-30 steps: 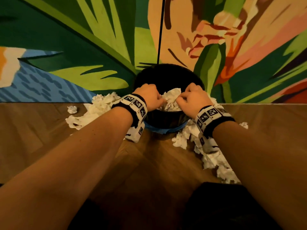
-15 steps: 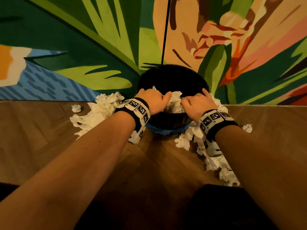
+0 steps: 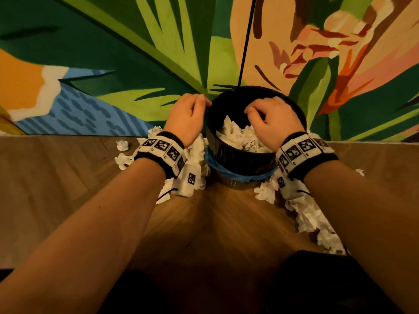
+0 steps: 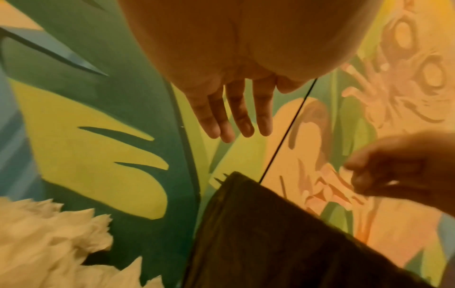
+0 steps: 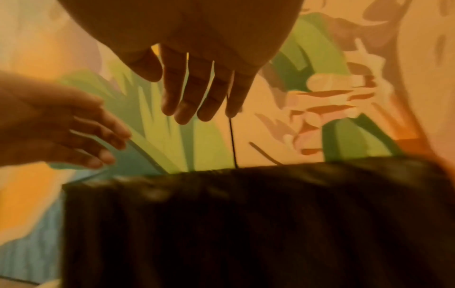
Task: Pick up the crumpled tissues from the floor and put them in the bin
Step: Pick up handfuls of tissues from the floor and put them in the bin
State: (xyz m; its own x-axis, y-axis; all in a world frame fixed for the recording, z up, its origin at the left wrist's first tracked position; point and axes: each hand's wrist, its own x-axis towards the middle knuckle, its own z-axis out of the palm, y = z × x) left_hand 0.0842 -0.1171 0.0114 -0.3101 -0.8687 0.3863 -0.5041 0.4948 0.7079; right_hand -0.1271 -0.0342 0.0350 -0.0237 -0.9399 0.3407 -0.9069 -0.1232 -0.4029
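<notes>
— Black plastic is lining the bin (image 3: 244,159), and it is swallowing most of what you are trying to see: your right wrist view is blurring into a dark wall of liner, and the bin's floor is staying hidden under white paper.

— Where are the tissues sitting?

— One clump of crumpled tissues (image 3: 238,134) is lying inside the bin. More are spreading over the wooden floor (image 3: 68,189) on the bin's left (image 3: 197,150) and trailing away from its right side (image 3: 310,218), partly covered by your forearms and wristbands. A small ball (image 3: 122,145) is lying farther left of the bin, apart from the heap.

— And your hands?

— Your left hand (image 3: 188,118) is hanging just outside the bin's left rim, fingers relaxed and holding nothing. Your right hand (image 3: 272,118) is hovering over the bin's mouth, fingers loose and pointing down, also empty; the wrist views are showing both sets of fingers (image 4: 236,109) dangling free.

— What is differing from half a second ago?

— Then you were pressing a wad of tissue together at the bin's near rim. Now that wad is resting inside, and both hands are lifting apart.
</notes>
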